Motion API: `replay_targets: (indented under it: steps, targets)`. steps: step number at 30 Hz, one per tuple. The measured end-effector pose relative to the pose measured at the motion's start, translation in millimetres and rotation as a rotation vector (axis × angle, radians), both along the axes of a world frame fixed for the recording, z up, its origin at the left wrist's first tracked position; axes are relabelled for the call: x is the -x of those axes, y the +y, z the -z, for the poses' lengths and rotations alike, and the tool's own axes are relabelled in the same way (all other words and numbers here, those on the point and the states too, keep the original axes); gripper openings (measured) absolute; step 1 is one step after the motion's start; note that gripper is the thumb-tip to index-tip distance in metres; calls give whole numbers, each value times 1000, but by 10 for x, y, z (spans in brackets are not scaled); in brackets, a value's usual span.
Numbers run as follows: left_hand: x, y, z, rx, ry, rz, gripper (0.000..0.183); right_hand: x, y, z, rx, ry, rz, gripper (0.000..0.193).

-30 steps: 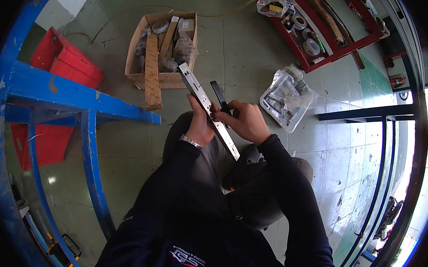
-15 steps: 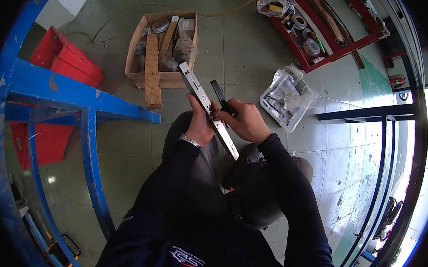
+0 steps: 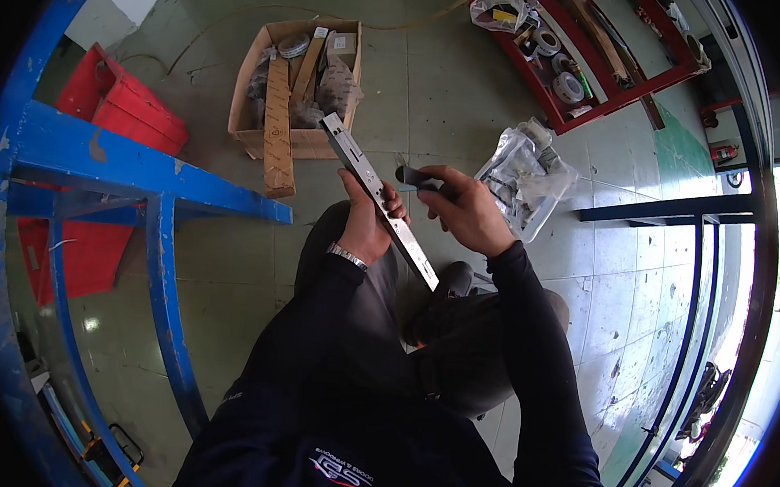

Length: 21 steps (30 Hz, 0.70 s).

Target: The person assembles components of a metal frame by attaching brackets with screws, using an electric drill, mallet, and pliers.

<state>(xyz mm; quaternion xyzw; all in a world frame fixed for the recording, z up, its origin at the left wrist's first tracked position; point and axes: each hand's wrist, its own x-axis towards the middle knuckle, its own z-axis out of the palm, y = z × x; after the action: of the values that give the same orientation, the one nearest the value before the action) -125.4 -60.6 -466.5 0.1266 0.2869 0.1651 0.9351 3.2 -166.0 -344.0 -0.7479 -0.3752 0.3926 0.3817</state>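
My left hand is closed around a long, narrow silver metal bar with slots and holes along its face. The bar lies slantwise above my knees, its far end pointing up and left. To the right of it, apart from the bar, my right hand grips a black handle-shaped piece. That piece points left, toward the bar; its exact kind is unclear, as my fingers cover part of it.
Ahead stands an open cardboard box with wrapped parts and long cartons. A white tray of plastic bags sits at right, below a red shelf cart with tape rolls. Blue steel frames and red bins are at left.
My right hand has moved right, away from the metal bar. The black piece has swung from steeply slanted beside the bar to nearly level. The bar in my left hand has barely shifted.
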Motion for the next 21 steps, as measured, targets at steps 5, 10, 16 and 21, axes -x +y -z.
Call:
replay_targets:
  steps: [5, 10, 16, 21]
  targets:
    - [-31, 1, -36, -20, 4, -52, 81, -69, -54, 217, -196, 309, -78, 25]
    - [-12, 32, 30, 14, -25, 10, 84, 26, -11, 310, -186, 281, -19, 15]
    - [-23, 32, -34, 110, 60, -67, 85, 43, -19, 131, -92, -6, -140, 33]
    - [-14, 60, -30, 109, 57, -101, 86, 78, -38, 300, -172, -236, -166, 42]
